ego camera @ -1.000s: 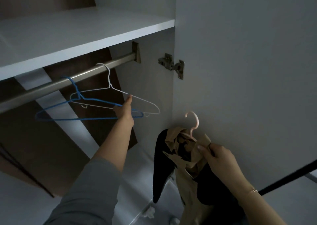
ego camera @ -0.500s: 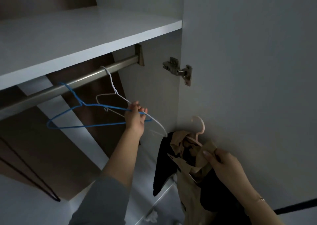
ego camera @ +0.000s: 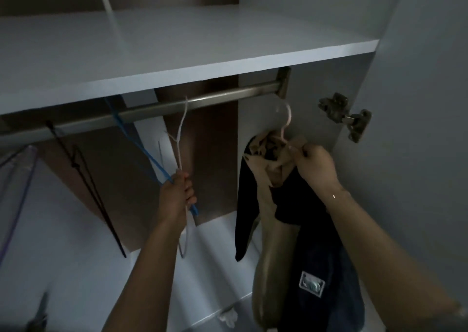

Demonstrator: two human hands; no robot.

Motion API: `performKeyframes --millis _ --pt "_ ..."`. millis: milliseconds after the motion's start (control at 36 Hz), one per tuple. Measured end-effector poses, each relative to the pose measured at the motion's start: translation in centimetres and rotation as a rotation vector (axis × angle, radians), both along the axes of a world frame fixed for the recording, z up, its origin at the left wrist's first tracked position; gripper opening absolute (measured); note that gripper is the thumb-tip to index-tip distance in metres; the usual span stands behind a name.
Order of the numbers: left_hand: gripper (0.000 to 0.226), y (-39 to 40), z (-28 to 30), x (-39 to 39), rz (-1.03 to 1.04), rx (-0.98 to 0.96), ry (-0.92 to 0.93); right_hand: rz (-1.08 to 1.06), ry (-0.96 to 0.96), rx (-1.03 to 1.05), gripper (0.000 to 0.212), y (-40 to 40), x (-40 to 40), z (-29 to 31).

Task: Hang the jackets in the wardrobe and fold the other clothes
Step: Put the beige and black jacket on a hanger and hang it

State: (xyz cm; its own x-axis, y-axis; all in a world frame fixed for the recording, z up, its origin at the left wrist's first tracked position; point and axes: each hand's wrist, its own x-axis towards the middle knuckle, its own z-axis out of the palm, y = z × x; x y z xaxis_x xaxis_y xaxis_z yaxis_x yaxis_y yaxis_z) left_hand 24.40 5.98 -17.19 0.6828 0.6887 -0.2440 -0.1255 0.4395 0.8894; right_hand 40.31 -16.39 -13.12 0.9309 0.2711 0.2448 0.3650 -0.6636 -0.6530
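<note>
Hanging the jacket [ego camera: 298, 230] is the step I am on, and it is nearly done but not yet on the rail [ego camera: 157, 107]. My right hand [ego camera: 316, 165] is curled tight round the bunched collar of the jacket, just under the neck of the pink hanger [ego camera: 285, 118]. That hanger sits inside the jacket, and its hook is up close under the rail's right end, near the bracket. I cannot tell if the hook touches the rail, but it does not look hooked over it. The jacket is dark on the outside and tan on the inside, and it hangs down from my fist inside the wardrobe, beside the open door with its metal hinge [ego camera: 345, 117]. My left hand [ego camera: 178, 192] is closed round two empty hangers, the blue hanger [ego camera: 141, 149] and the white wire hanger [ego camera: 181, 139]. Both are hooked on the rail and pulled over to the left side, away from the jacket. I think this is to keep a free gap. A black hanger [ego camera: 83, 179] and a purple hanger [ego camera: 17, 192] hang further left. Next, I think the pink hook needs to go up a bit, over the rail and down onto it. After that, both hands can let go.
</note>
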Motion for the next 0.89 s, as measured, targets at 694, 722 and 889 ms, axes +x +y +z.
performKeyframes --millis 694,722,889 --pt "0.044 3.3 -1.6 -11.2 0.062 0.209 0.311 0.313 0.177 0.297 0.022 10.7 -7.7 -2.2" --pt "0.041 3.6 -1.7 -11.6 0.087 0.226 0.326 0.350 0.319 0.339 0.023 11.5 -9.2 -2.3" --pt "0.047 6.4 -2.0 -15.4 0.367 0.402 0.477 0.614 0.488 0.327 0.024 15.6 -15.7 -2.2"
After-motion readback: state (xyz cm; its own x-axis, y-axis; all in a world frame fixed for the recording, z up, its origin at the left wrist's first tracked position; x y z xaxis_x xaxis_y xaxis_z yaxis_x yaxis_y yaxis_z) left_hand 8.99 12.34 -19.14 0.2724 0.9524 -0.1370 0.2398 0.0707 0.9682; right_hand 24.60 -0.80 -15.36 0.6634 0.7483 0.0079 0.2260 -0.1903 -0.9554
